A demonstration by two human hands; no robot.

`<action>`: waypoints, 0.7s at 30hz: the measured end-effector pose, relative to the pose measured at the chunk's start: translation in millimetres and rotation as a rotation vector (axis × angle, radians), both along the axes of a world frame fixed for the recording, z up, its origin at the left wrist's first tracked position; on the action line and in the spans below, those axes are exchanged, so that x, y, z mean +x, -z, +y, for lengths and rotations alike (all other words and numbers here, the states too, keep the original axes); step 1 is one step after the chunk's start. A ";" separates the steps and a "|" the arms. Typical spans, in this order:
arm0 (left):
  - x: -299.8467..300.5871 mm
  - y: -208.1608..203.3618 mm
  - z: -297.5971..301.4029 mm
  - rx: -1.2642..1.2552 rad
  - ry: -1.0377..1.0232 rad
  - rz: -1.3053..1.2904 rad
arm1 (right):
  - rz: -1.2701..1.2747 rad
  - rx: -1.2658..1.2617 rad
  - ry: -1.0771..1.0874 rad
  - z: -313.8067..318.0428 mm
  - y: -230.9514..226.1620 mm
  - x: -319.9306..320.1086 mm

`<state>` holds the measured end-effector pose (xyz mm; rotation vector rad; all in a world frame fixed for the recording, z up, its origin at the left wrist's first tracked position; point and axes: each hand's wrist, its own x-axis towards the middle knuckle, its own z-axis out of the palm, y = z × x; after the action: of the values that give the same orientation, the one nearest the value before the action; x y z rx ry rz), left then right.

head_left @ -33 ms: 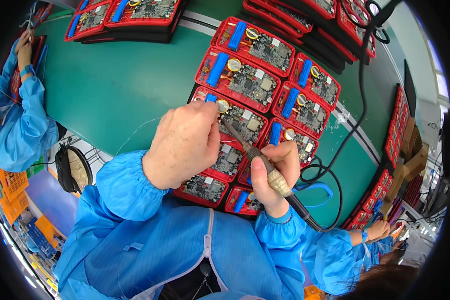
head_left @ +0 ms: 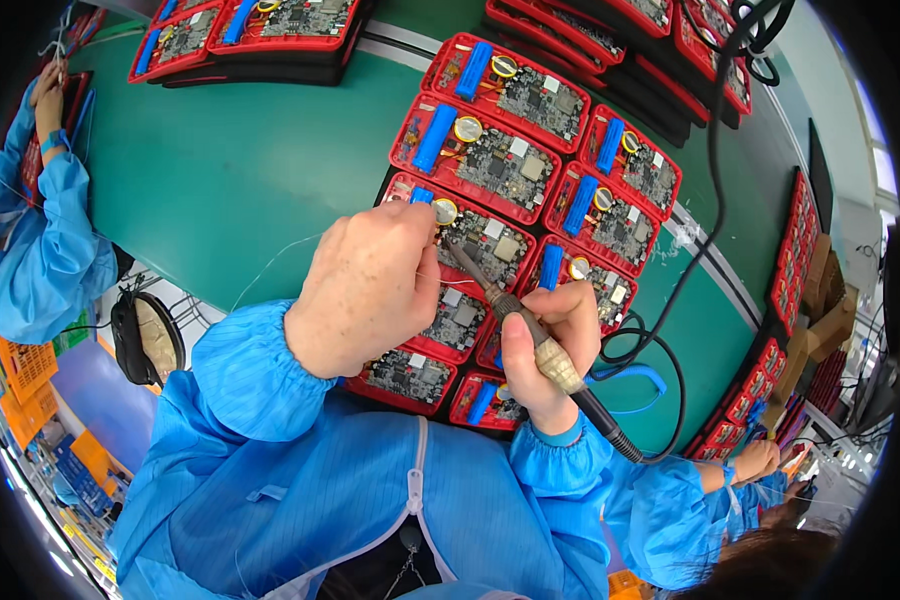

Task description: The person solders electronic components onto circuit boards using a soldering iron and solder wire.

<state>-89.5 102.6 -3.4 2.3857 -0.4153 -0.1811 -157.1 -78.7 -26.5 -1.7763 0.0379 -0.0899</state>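
My right hand (head_left: 550, 350) is closed around a soldering iron (head_left: 558, 366), its tip pointing up and left to the near edge of a circuit board (head_left: 495, 240) in a red case. Close to that tip is a round coin cell (head_left: 445, 212) with a yellow rim. My left hand (head_left: 370, 285) is pinched over the left part of the same case, beside a blue cylinder (head_left: 422, 196) it partly covers. A thin solder wire (head_left: 280, 257) trails from my left hand; its fingertips are hidden. Whether the tip touches the board, I cannot tell.
More red cases (head_left: 480, 155) with boards stand in two columns on the green table (head_left: 220, 180). Stacked cases (head_left: 290, 40) line the far side. The iron's black cable (head_left: 715, 180) loops at the right. Co-workers' sleeves (head_left: 55, 230) show at left and lower right.
The black cable at the upper right has shifted slightly to the left. Both hands and the soldering iron stay in place.
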 end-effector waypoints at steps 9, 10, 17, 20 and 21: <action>-0.4 0.2 -3.9 0.042 -0.045 -0.010 | 0.000 0.016 0.000 0.5 2.1 -0.7; -0.4 0.1 -3.6 0.047 -0.044 -0.004 | -0.008 0.001 -0.003 0.9 3.0 -0.8; 1.9 -1.7 -4.2 0.057 -0.044 0.012 | -0.032 -0.006 -0.001 -0.5 1.9 0.0; 3.1 -2.5 -2.0 0.049 -0.028 0.054 | -0.058 0.044 0.028 -1.0 -0.6 0.1; 3.1 -2.5 -1.8 0.050 -0.028 0.053 | -0.059 0.045 0.028 -1.4 -1.2 0.3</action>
<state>-86.4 100.9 -0.9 2.4282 -0.3563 -0.2438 -156.9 -80.1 -25.3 -1.7277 0.0224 -0.1602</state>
